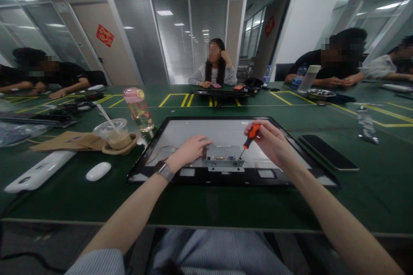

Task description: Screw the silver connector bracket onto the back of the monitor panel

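Note:
An orange and black screwdriver (251, 136) is gripped by the fingers of my right hand (270, 141). Its shaft slants down to the left, with the tip at the right end of a metal bracket (225, 163) that carries ports. This bracket lies on a flat display panel (180, 131) with a black frame. My left hand (190, 149) rests on the panel at the bracket's left side, its fingers stretched out and holding nothing visible. Thin wires (163, 151) run on the panel left of that hand.
On the left are a white mouse (98, 171), a white device (40, 172), an iced drink (114, 133) and a pink-lidded bottle (139, 109). A black phone-like slab (328, 152) lies right of the panel. Several people sit around the green table (371, 193).

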`<state>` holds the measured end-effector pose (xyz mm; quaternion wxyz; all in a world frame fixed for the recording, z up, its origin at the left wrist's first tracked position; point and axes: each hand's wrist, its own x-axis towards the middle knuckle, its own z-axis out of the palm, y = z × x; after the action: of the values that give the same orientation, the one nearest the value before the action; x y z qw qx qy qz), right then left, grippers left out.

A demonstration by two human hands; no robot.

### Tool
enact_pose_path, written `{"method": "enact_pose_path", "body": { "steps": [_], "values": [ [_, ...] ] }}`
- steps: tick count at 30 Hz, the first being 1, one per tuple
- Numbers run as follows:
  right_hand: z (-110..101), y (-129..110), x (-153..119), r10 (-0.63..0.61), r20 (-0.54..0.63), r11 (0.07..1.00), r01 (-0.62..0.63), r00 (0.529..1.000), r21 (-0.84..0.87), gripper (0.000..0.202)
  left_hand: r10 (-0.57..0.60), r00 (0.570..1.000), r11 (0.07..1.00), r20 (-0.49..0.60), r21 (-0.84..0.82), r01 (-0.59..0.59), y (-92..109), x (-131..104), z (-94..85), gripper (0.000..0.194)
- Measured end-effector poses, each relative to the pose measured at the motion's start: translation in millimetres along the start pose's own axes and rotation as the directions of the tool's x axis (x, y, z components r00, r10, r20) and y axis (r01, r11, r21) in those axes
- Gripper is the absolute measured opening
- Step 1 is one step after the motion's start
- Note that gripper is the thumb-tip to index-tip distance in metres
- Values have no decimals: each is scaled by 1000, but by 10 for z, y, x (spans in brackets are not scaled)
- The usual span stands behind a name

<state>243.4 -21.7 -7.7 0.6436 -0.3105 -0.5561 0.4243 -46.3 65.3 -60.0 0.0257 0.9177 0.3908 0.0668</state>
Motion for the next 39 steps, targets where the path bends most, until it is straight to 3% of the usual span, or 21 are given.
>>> {"method": "enact_pose_path", "body": {
  "steps": [7,14,22,34,39],
  "values": [
    [-40,24,-9,-1,-17,1000,1,1000,-12,19,-27,999,1000,20,-11,27,25,-14,-28,52],
    [28,-27,-36,54,74,997,-58,996,52,25,-11,1000,1000,7,-6,11,1,-1,-6,51],
    [-24,31,-16,-87,-48,993,83,995,-80,17,-10,1000,1000,5,-4,10,16,-8,-19,52],
    [-9,-26,-27,-79,34,996,80,996,-39,15,-13,1000,1000,2,1,13,24,-4,-17,51],
    [-27,-1,-32,-56,28,998,57,998,-39,29,-18,1000,1000,16,5,18,33,-13,-29,51]
  ]
}}
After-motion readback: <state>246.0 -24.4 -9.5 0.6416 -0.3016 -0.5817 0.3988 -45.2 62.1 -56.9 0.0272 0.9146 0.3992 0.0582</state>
